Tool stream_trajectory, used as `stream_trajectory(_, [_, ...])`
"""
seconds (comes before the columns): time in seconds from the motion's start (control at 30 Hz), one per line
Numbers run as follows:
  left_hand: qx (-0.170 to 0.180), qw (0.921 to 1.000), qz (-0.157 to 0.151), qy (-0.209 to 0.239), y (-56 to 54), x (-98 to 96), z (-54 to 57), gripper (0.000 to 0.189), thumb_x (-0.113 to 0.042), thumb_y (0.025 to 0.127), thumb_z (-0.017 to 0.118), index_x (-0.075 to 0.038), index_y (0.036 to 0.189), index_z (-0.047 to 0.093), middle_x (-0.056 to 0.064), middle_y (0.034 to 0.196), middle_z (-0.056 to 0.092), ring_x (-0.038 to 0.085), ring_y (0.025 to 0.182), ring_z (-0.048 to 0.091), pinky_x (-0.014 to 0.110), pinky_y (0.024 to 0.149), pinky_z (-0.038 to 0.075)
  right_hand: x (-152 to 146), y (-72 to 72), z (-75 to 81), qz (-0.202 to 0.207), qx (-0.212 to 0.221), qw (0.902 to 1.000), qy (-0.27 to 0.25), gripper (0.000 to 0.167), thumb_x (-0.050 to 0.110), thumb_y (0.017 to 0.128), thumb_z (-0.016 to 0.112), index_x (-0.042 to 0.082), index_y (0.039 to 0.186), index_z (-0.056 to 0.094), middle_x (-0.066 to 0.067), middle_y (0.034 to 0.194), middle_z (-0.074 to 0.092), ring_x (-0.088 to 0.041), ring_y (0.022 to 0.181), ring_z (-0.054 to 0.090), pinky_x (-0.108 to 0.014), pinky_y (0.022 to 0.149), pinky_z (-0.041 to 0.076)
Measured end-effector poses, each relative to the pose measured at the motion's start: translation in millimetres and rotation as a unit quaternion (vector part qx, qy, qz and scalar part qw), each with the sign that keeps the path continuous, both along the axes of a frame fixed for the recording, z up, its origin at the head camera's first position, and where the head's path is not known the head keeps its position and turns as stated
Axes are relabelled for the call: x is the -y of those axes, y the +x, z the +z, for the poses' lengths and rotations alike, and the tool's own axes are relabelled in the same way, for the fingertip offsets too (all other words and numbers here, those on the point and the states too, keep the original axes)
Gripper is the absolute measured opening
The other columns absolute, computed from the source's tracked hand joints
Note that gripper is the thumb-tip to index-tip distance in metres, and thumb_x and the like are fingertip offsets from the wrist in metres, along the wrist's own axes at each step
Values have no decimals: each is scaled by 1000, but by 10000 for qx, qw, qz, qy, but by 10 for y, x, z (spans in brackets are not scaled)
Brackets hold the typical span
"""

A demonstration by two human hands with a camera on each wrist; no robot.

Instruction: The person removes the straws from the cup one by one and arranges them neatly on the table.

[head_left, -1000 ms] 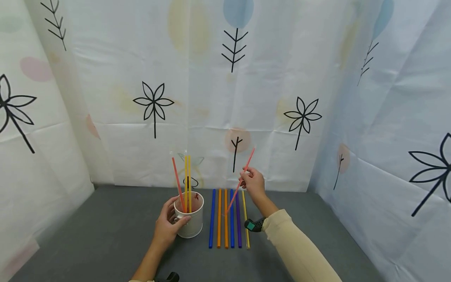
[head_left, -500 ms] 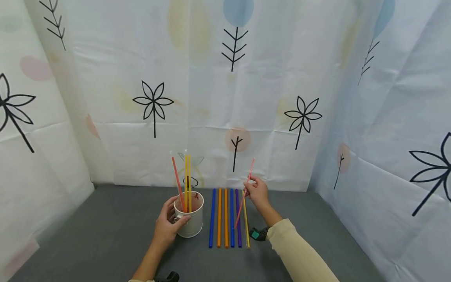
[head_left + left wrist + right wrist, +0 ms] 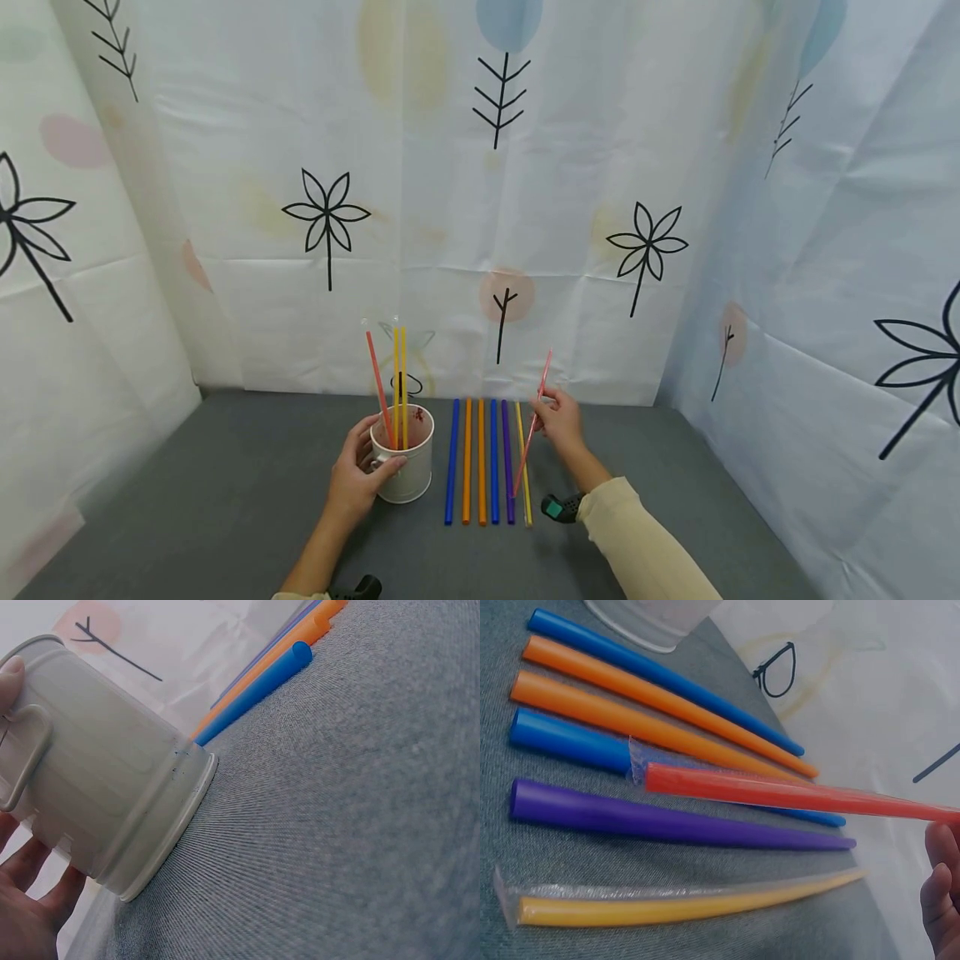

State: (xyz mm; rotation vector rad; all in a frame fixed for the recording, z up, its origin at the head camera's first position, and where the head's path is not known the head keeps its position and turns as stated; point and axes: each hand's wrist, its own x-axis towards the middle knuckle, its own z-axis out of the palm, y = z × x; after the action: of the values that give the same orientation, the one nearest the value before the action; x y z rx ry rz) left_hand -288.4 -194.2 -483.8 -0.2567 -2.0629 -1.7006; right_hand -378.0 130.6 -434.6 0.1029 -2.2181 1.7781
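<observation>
My left hand (image 3: 358,479) grips a white enamel-like mug (image 3: 412,479) that stands on the table, thumb near the rim and fingers around its far side. Inside the mug lean a red straw (image 3: 378,379) and two yellow straws (image 3: 403,367). My right hand (image 3: 561,421) pinches a red straw (image 3: 780,793) in a clear wrapper by its upper part, tilted over the purple straw (image 3: 660,823) and the wrapped yellow straw (image 3: 630,909). Left of these, blue straws (image 3: 452,467) and orange straws (image 3: 467,467) lie side by side in a row.
Grey cloth covers the table (image 3: 247,492). White patterned curtains (image 3: 442,208) stand behind it and along both sides. A black wrist device (image 3: 561,508) with a green square sits at my right wrist, and another black device (image 3: 367,587) is near the left.
My right hand has moved right and toward me, carrying the red straw from over the orange and blue straws to over the purple and yellow ones. The left hand and mug stay put.
</observation>
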Motion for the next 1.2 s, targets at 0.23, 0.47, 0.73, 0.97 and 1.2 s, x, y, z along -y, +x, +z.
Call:
stream_trajectory(0.23, [-26,10000,-13,27,3,0,8,77,-15,78,83,-17,144,42,20,135,52,35,120,54,15,86,43,-51,-11,-125,-280,313,9991,86,34,11,93,67,-4,122,60,-13,68,66,-13,49,57,-23,45,43])
stream_trajectory(0.47, [0,10000,-18,18,12,6,18,77,-15,79,83,-17,144,41,21,136,52,35,120,54,15,86,43,-69,0,-202,-365,338,9983,296,35,14,93,67,-3,123,61,-5,62,63,-11,49,54,-24,46,43])
stream_trajectory(0.73, [-16,10000,-21,1,15,-1,18,77,-15,79,83,-17,143,41,21,136,52,35,120,55,15,85,44,-59,24,-296,-360,342,9980,392,32,10,91,68,-5,118,62,-2,61,62,-11,48,54,-25,45,42])
stream_trajectory(0.97, [-42,10000,-9,5,16,-13,-8,77,-16,78,83,-18,143,42,21,136,52,36,120,54,16,87,44,-75,4,-378,-297,162,9948,957,30,8,91,68,-5,117,63,-2,61,62,-13,50,57,-27,49,47])
stream_trajectory(1.2, [-117,9999,-2,28,16,-23,-32,77,-15,78,83,-17,143,42,21,135,52,36,120,54,17,86,44,-106,-5,-414,-174,135,9932,1141,33,10,92,68,-6,120,62,-4,63,64,-14,52,58,-29,49,49])
